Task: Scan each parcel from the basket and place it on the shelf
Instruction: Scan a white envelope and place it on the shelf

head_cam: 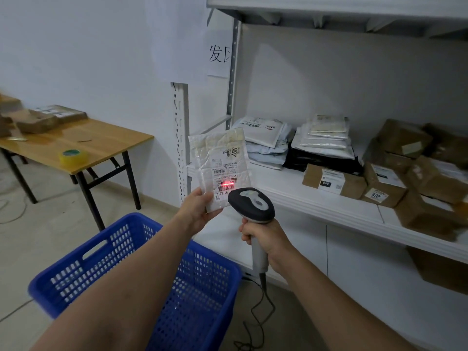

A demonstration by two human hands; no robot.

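Left hand [200,209] pinches the lower edge of a white bubble mailer [220,158], held in the air above the far rim of the blue basket [202,287], just left of the shelf [291,196]. Its long axis is near upright, top leaning slightly left, label towards the camera. Label print reads inverted: "007" in large digits, "M1 A21B" by the lower edge, red scan line [227,183] across a barcode. Right hand [266,239] clenches the handle of a corded barcode scanner [253,206], head aimed at the label; a carton [334,182] on the shelf reads "060".
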